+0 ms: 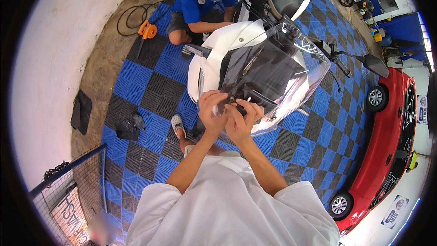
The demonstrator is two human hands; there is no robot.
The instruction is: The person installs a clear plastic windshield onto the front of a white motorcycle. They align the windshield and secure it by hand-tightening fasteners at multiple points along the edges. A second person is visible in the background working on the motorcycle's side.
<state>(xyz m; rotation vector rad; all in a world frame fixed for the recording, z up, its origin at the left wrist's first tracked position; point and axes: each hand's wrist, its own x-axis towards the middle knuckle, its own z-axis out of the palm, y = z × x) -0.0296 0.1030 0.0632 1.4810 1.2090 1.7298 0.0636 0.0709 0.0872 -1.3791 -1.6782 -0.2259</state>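
In front of me stands a white motorcycle [205,71] with a clear plastic windscreen [273,65] over its front. A small round fastener [233,98] sits near the windscreen's lower left edge. My left hand [212,111] is on the fastener's left, its fingertips on the windscreen's edge area. On the other side, my right hand [242,118] has its fingers curled close by the fastener. Whether either hand pinches something small is too fine to tell. A second fastener [241,40] shows on the upper left of the white fairing.
A person in a blue shirt [191,5] crouches at the motorcycle's left, near an orange blower [147,30] with a black cable. Black plastic [128,130] lies on the blue and black tiles. A wire-mesh gate [71,171] is lower left, a red car [385,143] right.
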